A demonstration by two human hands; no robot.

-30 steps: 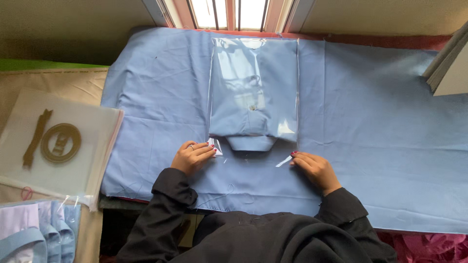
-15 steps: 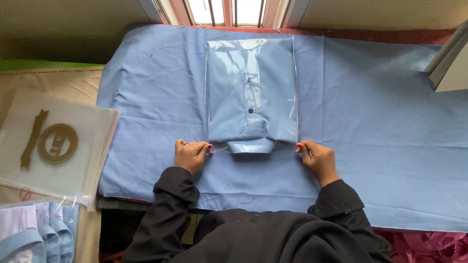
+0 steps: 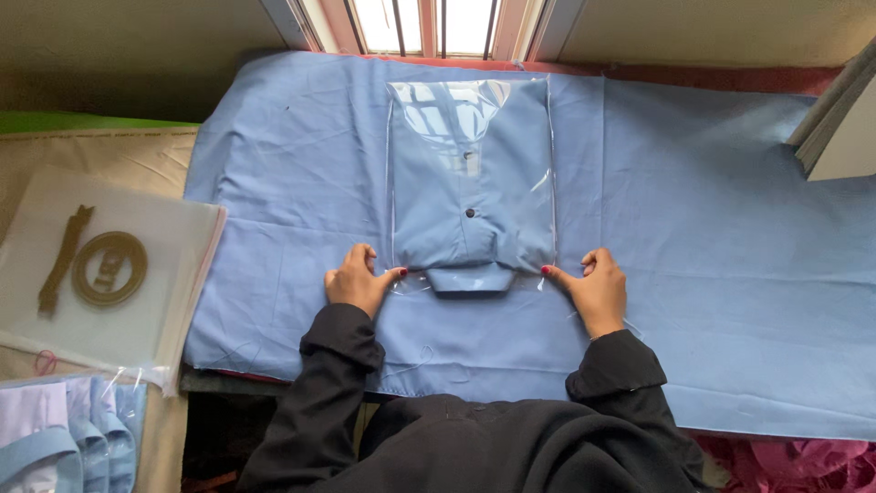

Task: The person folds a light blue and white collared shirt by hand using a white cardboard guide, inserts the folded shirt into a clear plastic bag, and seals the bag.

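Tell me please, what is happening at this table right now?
A person in dark sleeves works at a table covered with a blue cloth. A folded blue shirt lies inside a clear plastic bag, its collar at the open near end. The left hand and the right hand each pinch a near corner of the bag. A stack of empty clear bags lies to the left, with more folded shirts below it.

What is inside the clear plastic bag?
A folded blue shirt lies inside the clear plastic bag, buttons visible, its collar sticking out at the open end. Its underside is covered.
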